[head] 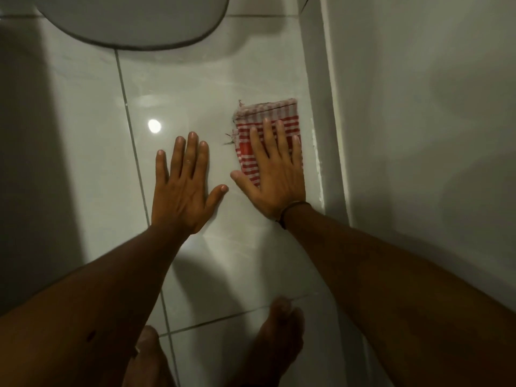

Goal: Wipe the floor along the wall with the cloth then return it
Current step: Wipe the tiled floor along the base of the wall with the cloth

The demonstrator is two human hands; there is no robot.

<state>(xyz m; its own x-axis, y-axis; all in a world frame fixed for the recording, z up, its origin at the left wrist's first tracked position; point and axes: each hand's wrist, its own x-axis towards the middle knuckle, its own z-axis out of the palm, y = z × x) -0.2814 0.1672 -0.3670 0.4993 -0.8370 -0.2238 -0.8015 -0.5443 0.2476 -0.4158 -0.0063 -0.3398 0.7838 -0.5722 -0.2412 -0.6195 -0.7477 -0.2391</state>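
We see one cloth (265, 121), red and white in checks and stripes, folded into a rough rectangle with frayed threads sticking out along its left edge. It lies flat on the floor (195, 88), just beside the base of the wall (405, 107) on the right, its right edge near the low white skirting (321, 107) (whether it actually touches we cannot tell).

Two hands are down on the tiles. Our right hand (275, 177) presses palm-down on the near half of the cloth, its fingers (280, 135) stretched out straight and slightly spread over the stripes, the thumb out to the left on bare tile; a thin dark band circles that wrist. Our left hand (184, 188) rests flat on the bare floor just to the left, not touching the cloth, fingers apart and thumb angled toward the other hand.

The floor is glossy pale tile with dark grout lines, and one bright light spot (154, 125) reflects in it. Two bare feet (276, 339) show at the bottom edge. One rounded white fixture (134, 20) hangs over the top of the view.
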